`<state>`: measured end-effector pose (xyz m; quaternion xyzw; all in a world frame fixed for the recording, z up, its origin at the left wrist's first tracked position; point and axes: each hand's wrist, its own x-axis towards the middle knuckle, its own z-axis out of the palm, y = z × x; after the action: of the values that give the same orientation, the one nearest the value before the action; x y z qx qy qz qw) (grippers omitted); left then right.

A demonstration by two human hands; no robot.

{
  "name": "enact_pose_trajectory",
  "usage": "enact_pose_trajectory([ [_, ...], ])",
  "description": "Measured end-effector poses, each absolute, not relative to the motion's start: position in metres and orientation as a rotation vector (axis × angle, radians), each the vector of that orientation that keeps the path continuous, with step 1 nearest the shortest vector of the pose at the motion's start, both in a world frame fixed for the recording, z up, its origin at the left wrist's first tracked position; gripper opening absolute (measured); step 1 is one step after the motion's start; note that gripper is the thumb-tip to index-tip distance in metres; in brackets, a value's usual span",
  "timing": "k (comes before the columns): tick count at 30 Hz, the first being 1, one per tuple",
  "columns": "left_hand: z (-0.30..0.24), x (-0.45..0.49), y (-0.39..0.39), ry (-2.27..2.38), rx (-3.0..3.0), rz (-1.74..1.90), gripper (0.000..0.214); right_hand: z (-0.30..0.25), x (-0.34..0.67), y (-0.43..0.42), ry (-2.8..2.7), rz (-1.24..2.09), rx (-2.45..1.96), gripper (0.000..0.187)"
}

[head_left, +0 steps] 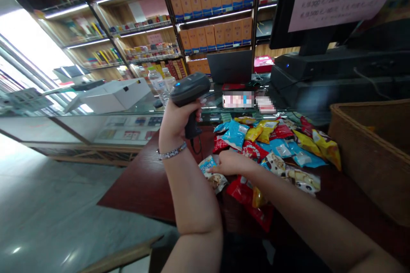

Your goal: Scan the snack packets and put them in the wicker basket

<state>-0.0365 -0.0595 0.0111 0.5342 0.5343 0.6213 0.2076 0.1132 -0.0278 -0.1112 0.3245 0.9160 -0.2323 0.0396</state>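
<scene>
Okay, on my feed a white box [115, 96] is sitting on the glass counter [80, 130] at far left, with a water bottle [156, 87] standing farther along. The left hand [179, 121] is gripping a black barcode scanner [189, 89], its fingers wrapped around the handle. Below that, a dark red countertop [142, 179] is leaving open room to the left, running bare out to its edge above the floor. The right hand [232, 163] is reaching across, fingers lying close together, with the fingertips [214, 169] pressing on a blue-and-white snack packet [206, 164] at the left end of the snack pile [272, 145]. I can't tell whether the thumb is pinching anything. To the right, a wicker basket [371, 158] is hemming the pile in, its rim standing just beyond the yellow packets.
</scene>
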Motion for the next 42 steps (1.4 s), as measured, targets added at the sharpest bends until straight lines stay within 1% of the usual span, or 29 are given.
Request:
enact_pose_trajectory([
  [3,0.007,-0.049,-0.069,1.493,1.504,1.669,0.019,-0.124,0.107,-0.030,2.808,-0.682,0.942,0.054],
  [6,0.003,-0.062,-0.081,1.544,1.540,1.532,0.019,-0.130,0.104,-0.026,2.756,-0.676,0.917,0.036],
  [9,-0.001,-0.072,-0.089,1.624,1.522,1.483,0.019,-0.129,0.107,-0.015,2.776,-0.783,0.943,0.019],
  [11,-0.002,-0.074,-0.090,1.628,1.493,1.508,0.019,-0.121,0.113,-0.006,2.836,-0.841,0.989,0.013],
  [13,-0.002,-0.074,-0.089,1.594,1.487,1.542,0.018,-0.110,0.124,0.004,2.885,-0.920,1.037,0.013],
  [14,-0.002,-0.073,-0.088,1.573,1.492,1.551,0.018,-0.103,0.130,0.009,2.896,-1.028,1.081,0.014],
  [15,-0.001,-0.072,-0.086,1.552,1.496,1.559,0.018,-0.095,0.136,0.014,2.880,-1.216,1.134,0.015],
  [17,0.000,-0.069,-0.083,1.518,1.492,1.569,0.019,-0.082,0.150,0.023,2.715,-1.792,1.220,0.022],
  [19,0.002,-0.064,-0.079,1.496,1.471,1.587,0.020,-0.070,0.163,0.033,2.410,-2.407,1.204,0.040],
  [21,0.004,-0.058,-0.074,1.478,1.451,1.592,0.021,-0.061,0.175,0.044,2.147,-2.834,1.101,0.051],
  [22,0.005,-0.055,-0.072,1.478,1.451,1.585,0.021,-0.057,0.182,0.049,2.058,-2.983,1.064,0.051],
  [23,0.006,-0.052,-0.070,1.483,1.457,1.574,0.021,-0.054,0.188,0.055,1.985,-3.103,1.041,0.046],
  [25,0.009,-0.045,-0.064,1.501,1.474,1.550,0.022,-0.047,0.203,0.063,1.864,-3.265,1.008,0.026],
  [26,0.010,-0.042,-0.061,1.510,1.476,1.547,0.022,-0.045,0.210,0.066,1.822,-3.316,0.991,0.025],
  [28,0.011,-0.034,-0.054,1.491,1.480,1.548,0.023,-0.040,0.226,0.070,1.785,-3.379,0.929,0.043],
  [29,0.012,-0.030,-0.051,1.466,1.495,1.542,0.023,-0.038,0.233,0.071,1.790,-3.403,0.883,0.047],
  [30,0.013,-0.026,-0.047,1.439,1.519,1.532,0.023,-0.037,0.240,0.072,1.802,-3.424,0.848,0.045],
  [33,0.015,-0.010,-0.037,1.410,1.579,1.476,0.022,-0.035,0.259,0.076,1.859,-3.480,0.787,0.024],
  [34,0.015,-0.004,-0.033,1.414,1.593,1.455,0.022,-0.035,0.264,0.078,1.858,-3.501,0.787,0.022],
  [37,0.014,0.011,-0.025,1.399,1.660,1.387,0.022,-0.033,0.278,0.083,1.721,-3.615,0.734,0.023],
  [42,0.006,0.024,-0.014,1.376,1.732,1.315,0.027,-0.029,0.290,0.092,1.346,-3.868,0.526,0.036],
])
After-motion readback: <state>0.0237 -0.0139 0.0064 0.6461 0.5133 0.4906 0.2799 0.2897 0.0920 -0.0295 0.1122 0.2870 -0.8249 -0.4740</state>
